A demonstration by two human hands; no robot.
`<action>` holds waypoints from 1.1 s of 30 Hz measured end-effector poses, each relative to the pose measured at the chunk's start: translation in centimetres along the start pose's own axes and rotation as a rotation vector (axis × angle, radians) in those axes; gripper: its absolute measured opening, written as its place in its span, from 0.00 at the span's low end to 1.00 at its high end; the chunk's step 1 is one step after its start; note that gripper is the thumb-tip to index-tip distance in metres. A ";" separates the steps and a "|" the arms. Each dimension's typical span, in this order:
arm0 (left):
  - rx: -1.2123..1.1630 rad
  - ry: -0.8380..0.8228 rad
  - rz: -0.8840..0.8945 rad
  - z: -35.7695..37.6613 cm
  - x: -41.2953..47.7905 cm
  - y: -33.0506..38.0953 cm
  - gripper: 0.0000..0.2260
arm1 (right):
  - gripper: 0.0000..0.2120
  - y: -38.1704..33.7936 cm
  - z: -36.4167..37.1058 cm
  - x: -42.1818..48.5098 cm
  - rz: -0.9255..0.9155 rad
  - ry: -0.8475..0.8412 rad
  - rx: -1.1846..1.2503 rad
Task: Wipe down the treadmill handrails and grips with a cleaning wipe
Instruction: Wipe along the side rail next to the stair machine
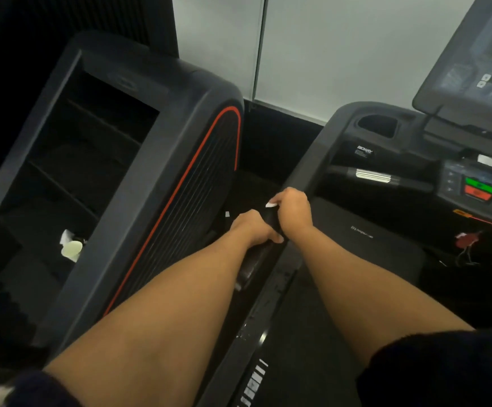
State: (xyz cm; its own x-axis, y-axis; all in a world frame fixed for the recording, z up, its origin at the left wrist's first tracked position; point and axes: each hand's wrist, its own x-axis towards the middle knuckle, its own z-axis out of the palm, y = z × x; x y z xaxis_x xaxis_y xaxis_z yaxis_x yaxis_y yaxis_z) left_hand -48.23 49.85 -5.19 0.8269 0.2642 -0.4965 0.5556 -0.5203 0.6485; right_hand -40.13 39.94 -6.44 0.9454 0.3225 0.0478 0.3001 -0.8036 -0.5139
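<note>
On the treadmill's left handrail (303, 177), both hands are wrapped around the dark bar, one just behind the other. Left hand (252, 227) is closed around the rail's lower part, nearer the person. Right hand (293, 208) is closed around the rail just above it, with a small white corner of wipe (269, 205) poking out by its fingers; most of the wipe is hidden. Up the rail sits a cup holder (378, 126), and beyond that the console (473, 186) with green and red buttons. Left of the rail stands a dark machine (139, 177) with red trim.
</note>
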 end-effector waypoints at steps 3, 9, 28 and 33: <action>0.048 0.016 0.029 -0.1 -0.3 0.0 0.18 | 0.16 -0.5 0.6 -1.5 -0.020 -0.006 -0.052; 0.012 -0.008 0.042 -0.1 -0.2 -0.3 0.25 | 0.09 -0.2 0.3 -0.1 0.094 0.001 0.016; 0.108 0.008 0.071 0.0 -0.5 -0.1 0.13 | 0.10 0.1 1.6 -4.2 0.056 0.118 -0.019; 0.062 -0.020 0.071 -0.1 -0.4 -0.2 0.16 | 0.10 -0.3 0.8 -1.8 0.166 0.124 0.081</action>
State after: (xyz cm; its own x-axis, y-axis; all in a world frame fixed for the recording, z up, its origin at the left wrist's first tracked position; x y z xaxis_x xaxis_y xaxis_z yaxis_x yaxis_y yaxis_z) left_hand -48.66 49.90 -5.03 0.8619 0.2090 -0.4619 0.4885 -0.5866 0.6460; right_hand -42.01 40.01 -7.02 0.9909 0.1205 0.0595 0.1323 -0.7964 -0.5901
